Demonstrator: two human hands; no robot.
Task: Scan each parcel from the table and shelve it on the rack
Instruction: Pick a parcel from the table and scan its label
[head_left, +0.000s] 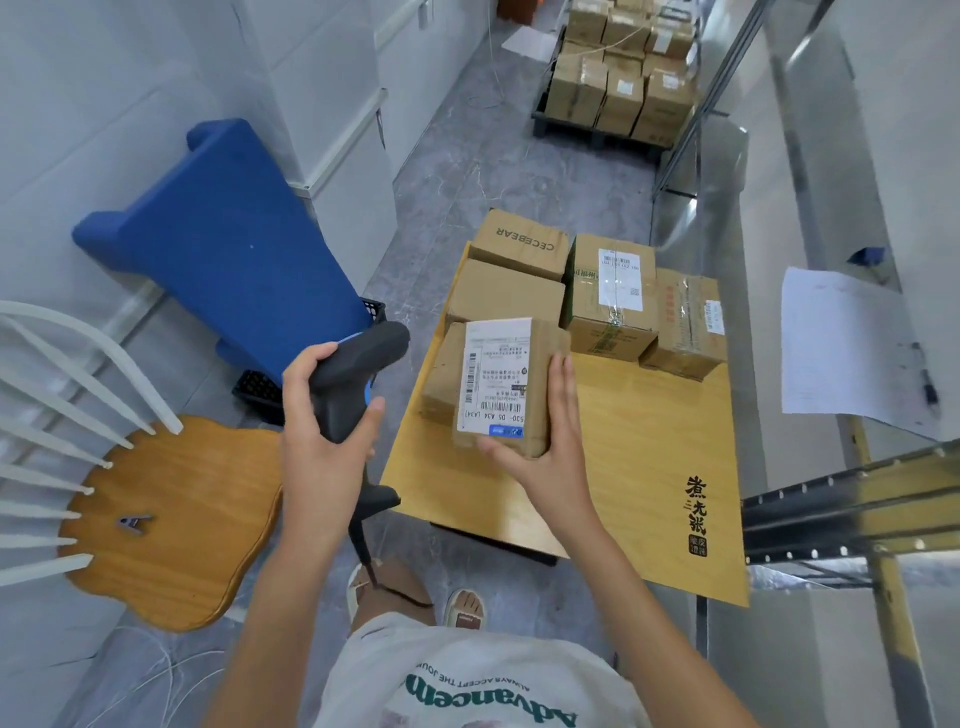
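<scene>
- Here, a parcel (498, 384) is held by the right hand (550, 457) at the near-left corner of the desk (649, 467); the fingers are wrapped round its right side and the thumb is laid across its near end, with the label (496, 379) turned upward.
- A scanner (353, 374) is gripped in the left hand (322, 431) just left of the parcel, its handle enclosed by curled fingers; the two hands are kept apart.
- Whether the parcel rests on the desk or is lifted slightly cannot be told.
- Four other boxes (608, 291) are grouped beyond the parcel at the far end of the desk, so most of the work appears to be left.
- The scanner's head seems to be aimed past the parcel's far-left edge, not at the barcode (471, 376); a missed read is judged likely unless it is tilted right.
- The parcel is clamped from one side only, so a slip could be caused by a quick lift toward the rack (852, 499), to the right of the parcel.
- The scanner's cord (363, 551) hangs below the left hand, near the desk's corner, and could be snagged there during a turn.
</scene>
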